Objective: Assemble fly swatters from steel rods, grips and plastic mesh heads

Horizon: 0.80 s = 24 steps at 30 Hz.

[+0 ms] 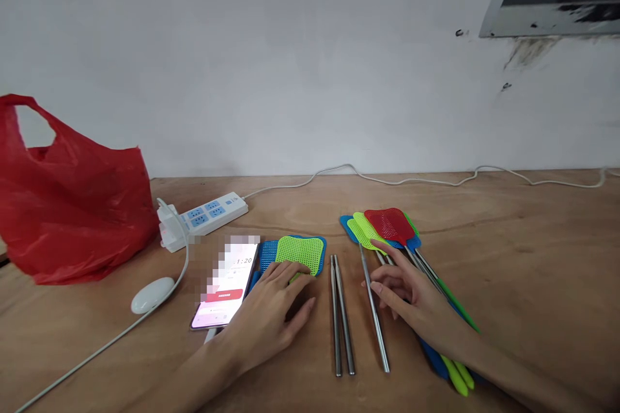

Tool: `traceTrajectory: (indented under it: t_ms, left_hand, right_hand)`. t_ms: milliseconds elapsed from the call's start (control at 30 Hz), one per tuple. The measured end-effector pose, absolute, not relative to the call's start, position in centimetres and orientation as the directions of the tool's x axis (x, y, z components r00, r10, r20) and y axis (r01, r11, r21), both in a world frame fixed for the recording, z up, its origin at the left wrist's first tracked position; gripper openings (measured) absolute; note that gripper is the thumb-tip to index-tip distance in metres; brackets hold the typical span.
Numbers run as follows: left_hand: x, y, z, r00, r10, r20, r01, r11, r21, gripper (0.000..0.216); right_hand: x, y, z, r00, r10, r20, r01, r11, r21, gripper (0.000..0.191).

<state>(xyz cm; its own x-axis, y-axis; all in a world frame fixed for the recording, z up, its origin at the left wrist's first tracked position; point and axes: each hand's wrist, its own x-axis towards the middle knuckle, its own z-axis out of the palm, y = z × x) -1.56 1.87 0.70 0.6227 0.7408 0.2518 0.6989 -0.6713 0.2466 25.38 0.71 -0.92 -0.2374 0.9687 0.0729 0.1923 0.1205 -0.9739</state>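
My left hand [271, 303] rests palm down, fingers slightly bent and thumb apart, over the lower edge of a yellow-green fly swatter head [301, 251]. A blue swatter head [268, 255] lies partly beneath that one. With thumb and a bent finger my right hand [407, 290] is closed around a slim metal rod [376, 322], its index finger stretched out. Beyond it lies a fanned pile of fly swatters, topped by a red head [389, 224]. Two more metal rods [340, 329] lie side by side between my hands. My right forearm covers part of the swatter handles [453, 371].
A lit phone [227, 287] lies beside my left hand. Farther left are a white oval mouse-like object [152, 295], a power strip [213, 213] and a red plastic bag [77, 200]. A white cable [416, 181] runs along the wall at the back of the wooden table [533, 258].
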Motion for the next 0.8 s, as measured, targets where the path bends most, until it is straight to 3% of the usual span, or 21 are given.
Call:
traceTrajectory:
  t_ms: [167, 300, 600, 800]
  left_hand:
    - [-1.2, 1.6, 0.8, 0.65, 0.719, 0.244, 0.654, -0.694, 0.303, 0.023]
    - [-1.1, 1.4, 1.1, 0.68, 0.699, 0.221, 0.617, -0.709, 0.343, 0.023]
    - [-1.0, 1.2, 1.2, 0.719, 0.676, 0.16, 0.602, -0.722, 0.342, 0.036]
    - [-1.0, 1.2, 1.2, 0.731, 0.67, 0.133, 0.595, -0.72, 0.357, 0.046]
  right_hand:
    - [25.5, 0.8, -0.8, -0.249, 0.965, 0.079, 0.22, 0.136, -0.966, 0.043]
    - [25.7, 0.9, -0.5, -0.272, 0.949, 0.161, 0.356, 0.255, -0.899, 0.023]
    - [26.1, 1.0, -0.7, -0.386, 0.83, 0.403, 0.588, 0.557, -0.586, 0.019]
    - [27.2, 2.1, -0.9, -0.362, 0.775, 0.518, 0.81, 0.536, -0.237, 0.017]
